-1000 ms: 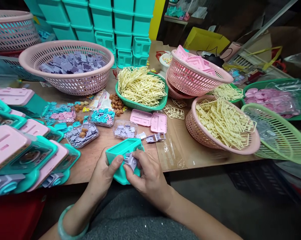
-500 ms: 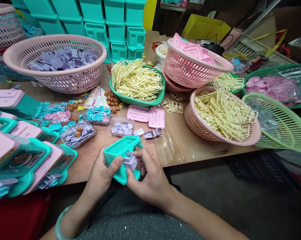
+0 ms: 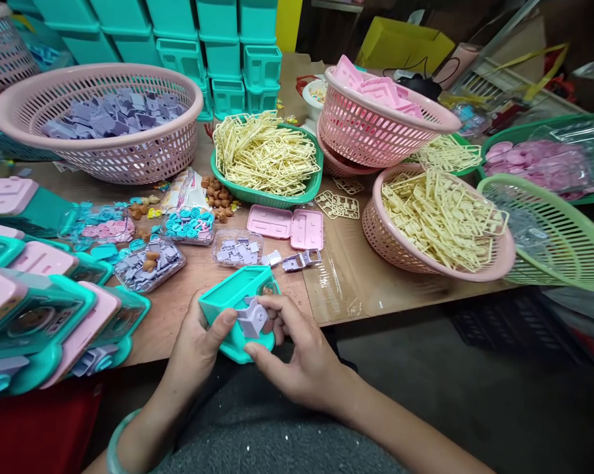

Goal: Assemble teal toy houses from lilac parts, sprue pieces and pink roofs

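Your left hand (image 3: pixel 198 342) has its grip wrapped around the teal box (image 3: pixel 232 309), held at the near edge of the bench (image 3: pixel 356 283). Your right hand (image 3: pixel 301 359) pinches the small lilac part (image 3: pixel 251 319) against the box's side, just in front of a tray of lilac pieces (image 3: pixel 237 249).

R hand (image 3: pixel 297 359) fingers now lie flatter vs 1 s ago, thumb under purple part (image 3: pixel 251 318). Part sits more exposed on teal box (image 3: pixel 227 296). L thumb presses beside it.
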`<state>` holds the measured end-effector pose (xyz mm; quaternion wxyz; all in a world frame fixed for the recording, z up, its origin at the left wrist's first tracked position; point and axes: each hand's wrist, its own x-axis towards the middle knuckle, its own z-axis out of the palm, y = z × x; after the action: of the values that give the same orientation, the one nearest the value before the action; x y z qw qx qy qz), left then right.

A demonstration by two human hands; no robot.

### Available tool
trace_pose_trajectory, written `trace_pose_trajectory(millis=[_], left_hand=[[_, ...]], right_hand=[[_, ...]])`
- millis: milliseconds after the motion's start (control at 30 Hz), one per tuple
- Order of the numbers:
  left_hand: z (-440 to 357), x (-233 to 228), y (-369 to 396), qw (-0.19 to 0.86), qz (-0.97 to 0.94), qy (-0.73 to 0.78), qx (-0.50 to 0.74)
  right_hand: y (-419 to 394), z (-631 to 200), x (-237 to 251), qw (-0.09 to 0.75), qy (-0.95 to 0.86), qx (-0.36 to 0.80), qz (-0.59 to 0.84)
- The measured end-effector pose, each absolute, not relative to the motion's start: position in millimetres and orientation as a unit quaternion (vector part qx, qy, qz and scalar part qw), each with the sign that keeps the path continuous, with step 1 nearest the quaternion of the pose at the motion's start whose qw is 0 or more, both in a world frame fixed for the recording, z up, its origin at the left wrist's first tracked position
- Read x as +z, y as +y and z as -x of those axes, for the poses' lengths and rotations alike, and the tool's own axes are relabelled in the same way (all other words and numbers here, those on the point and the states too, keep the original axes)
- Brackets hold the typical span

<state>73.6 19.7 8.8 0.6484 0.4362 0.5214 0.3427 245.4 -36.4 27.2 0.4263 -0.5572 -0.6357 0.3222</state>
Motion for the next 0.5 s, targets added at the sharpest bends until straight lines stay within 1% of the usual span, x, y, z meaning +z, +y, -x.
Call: trace_pose_trajectory(millis=[267, 400, 500], left_hand=[[-69.3, 2.9, 23.1, 0.668, -0.435, 0.51, 0.324], [-70.3, 6.8, 24.9, 0.661, -0.461, 0.506, 0.308], [-69.3, 5.8, 23.7, 0.655, -0.48, 0.494, 0.312]], right_hand=[[-37.0, -252.2, 34.7, 0.436, -0.643, 0.32, 0.542], [-38.3, -249.5, 34.9, 0.438, -0.653, 0.293, 0.544], [-39.4, -249.2, 33.0, 0.433, -0.688, 0.25, 0.526]])
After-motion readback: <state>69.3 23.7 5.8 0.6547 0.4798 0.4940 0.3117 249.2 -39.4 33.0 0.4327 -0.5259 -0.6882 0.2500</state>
